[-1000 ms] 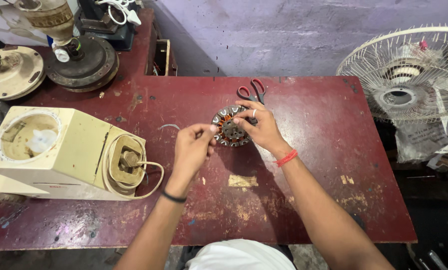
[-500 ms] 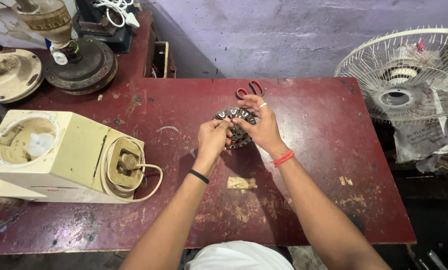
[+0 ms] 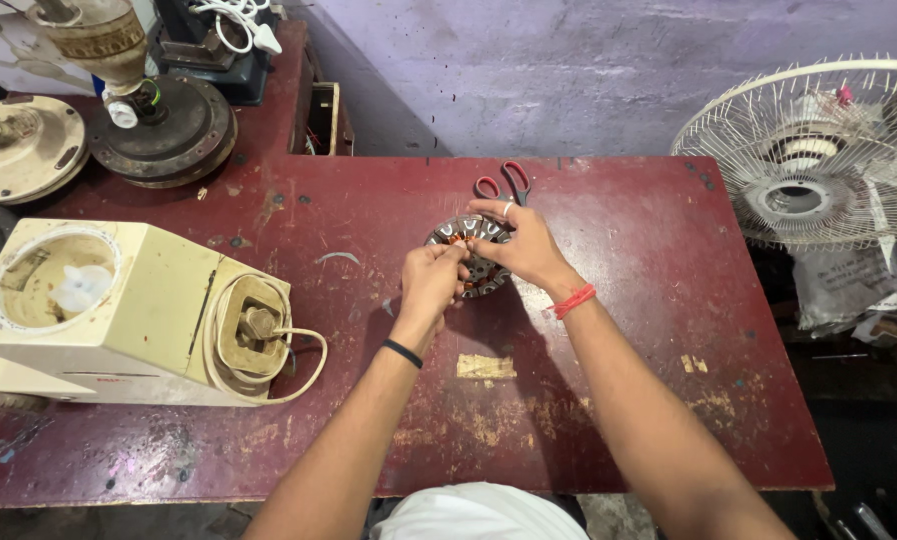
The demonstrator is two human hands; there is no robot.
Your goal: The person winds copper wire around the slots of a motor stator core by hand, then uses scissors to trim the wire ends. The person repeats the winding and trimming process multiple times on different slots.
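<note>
- Head view, far left edge of the desk (image 3: 589, 420): cream appliance housing (image 3: 109, 310) lying on its side, cord (image 3: 299, 365) looped at its end; no label readable.
- Back left corner: round dark motor base (image 3: 174, 135) and a cream disc (image 3: 24, 150).
- Left hand (image 3: 431, 285), black band at the wrist: fingertips pinched together on the near rim of the stator (image 3: 474, 255).
- Stator sits mid-desk toward the back edge, a toothed metal ring with copper windings. Judged heavy for its size and stiff; laminations likely sharp-edged, winding wire thin and easily nicked. Best held by the outer iron rim, not the coils.
- Right hand (image 3: 524, 245), red band at the wrist: fingers curled over the ring's far and right side, steadying it.
- Red-handled scissors (image 3: 504, 182) just behind the stator.
- Pale worn patch (image 3: 486, 367), rectangular, nearer the front edge: a label remnant or bare paint, cannot tell.
- Beyond the right edge: white fan guard (image 3: 819, 150), crumpled clear bag (image 3: 849, 285) below.
</note>
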